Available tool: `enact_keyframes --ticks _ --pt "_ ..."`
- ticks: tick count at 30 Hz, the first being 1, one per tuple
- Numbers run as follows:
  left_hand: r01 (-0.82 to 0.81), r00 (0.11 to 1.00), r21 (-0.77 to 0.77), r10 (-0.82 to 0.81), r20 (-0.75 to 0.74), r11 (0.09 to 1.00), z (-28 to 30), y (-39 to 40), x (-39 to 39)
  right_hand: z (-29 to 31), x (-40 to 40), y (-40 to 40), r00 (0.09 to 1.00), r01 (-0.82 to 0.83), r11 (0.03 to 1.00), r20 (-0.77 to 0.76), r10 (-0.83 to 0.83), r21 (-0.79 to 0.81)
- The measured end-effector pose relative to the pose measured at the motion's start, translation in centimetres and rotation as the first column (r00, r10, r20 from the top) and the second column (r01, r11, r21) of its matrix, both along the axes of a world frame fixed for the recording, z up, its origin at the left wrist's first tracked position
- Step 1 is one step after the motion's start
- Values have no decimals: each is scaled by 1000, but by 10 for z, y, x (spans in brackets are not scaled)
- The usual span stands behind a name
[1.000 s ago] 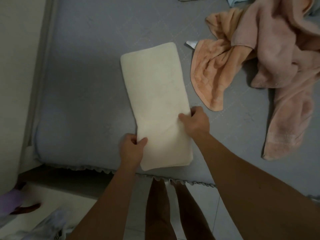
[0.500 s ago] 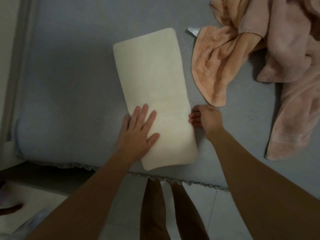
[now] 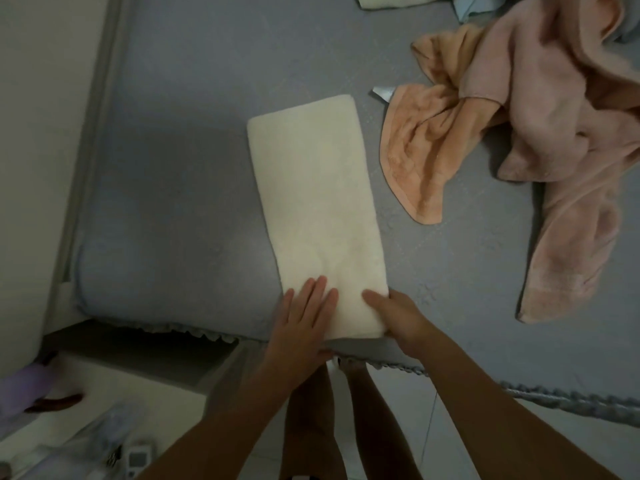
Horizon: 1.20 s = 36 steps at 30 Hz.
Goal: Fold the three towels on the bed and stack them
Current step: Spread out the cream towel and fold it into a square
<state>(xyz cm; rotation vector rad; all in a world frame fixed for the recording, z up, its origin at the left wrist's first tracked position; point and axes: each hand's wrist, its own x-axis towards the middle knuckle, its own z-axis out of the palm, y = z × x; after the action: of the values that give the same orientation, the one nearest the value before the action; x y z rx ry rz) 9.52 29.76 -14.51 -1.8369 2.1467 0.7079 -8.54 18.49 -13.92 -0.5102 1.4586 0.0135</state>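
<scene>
Towel first: the cream, thick-piled towel folded into a long narrow rectangle (image 3: 313, 209) lies on the grey-blue quilted bed cover (image 3: 180, 188), its near short end close to the frilled edge of the bed and its length running toward 12 o'clock, tilted slightly toward 11.

At that near end the left hand (image 3: 304, 320) lies palm down with its fingers spread flat, resting on the towel's near left corner and half on the cover beside it; it is open and pressing, not holding. The right hand (image 3: 398, 318) is at the towel's near right corner, thumb lying on top of the cloth and the rest of the fingers tucked at or under the edge, so it appears to pinch that corner, though the underside is hidden. Both forearms come up from 6 o'clock, and the person's legs show between them, below the bed edge.

At 2 o'clock from the folded towel, apart from it, an orange terry towel (image 3: 426, 147) lies crumpled, with a small pale label (image 3: 382, 92) sticking out at its far left. Overlapping its right side is a larger dusty-pink towel (image 3: 568, 140), also unfolded, trailing down toward 4 o'clock. At 12 to 1 o'clock, on the picture's top edge, bits of pale cloth (image 3: 391, 0) are cut off. At 9 o'clock a pale wall (image 3: 41, 133) borders the bed.
</scene>
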Motion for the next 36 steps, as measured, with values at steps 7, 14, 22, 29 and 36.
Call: enact_keyframes --ticks 7,14,22,29,36 --pt "-137 958 -243 66 -278 960 25 -1 28 35 -19 -9 933 127 904 260 -249 408" --pt "-289 833 -101 198 -517 952 58 -22 42 70 -38 -48 929 55 928 322 -184 369" --pt "-853 114 252 633 -766 458 62 -155 83 83 51 -153 952 98 992 298 -70 -81" --pt "-826 167 289 701 -694 483 23 -204 118 39 89 -200 850 -523 678 -375 370 -516" --pt "-701 428 207 634 -644 683 17 -192 138 34 97 -203 722 -672 324 -490 488 -666"
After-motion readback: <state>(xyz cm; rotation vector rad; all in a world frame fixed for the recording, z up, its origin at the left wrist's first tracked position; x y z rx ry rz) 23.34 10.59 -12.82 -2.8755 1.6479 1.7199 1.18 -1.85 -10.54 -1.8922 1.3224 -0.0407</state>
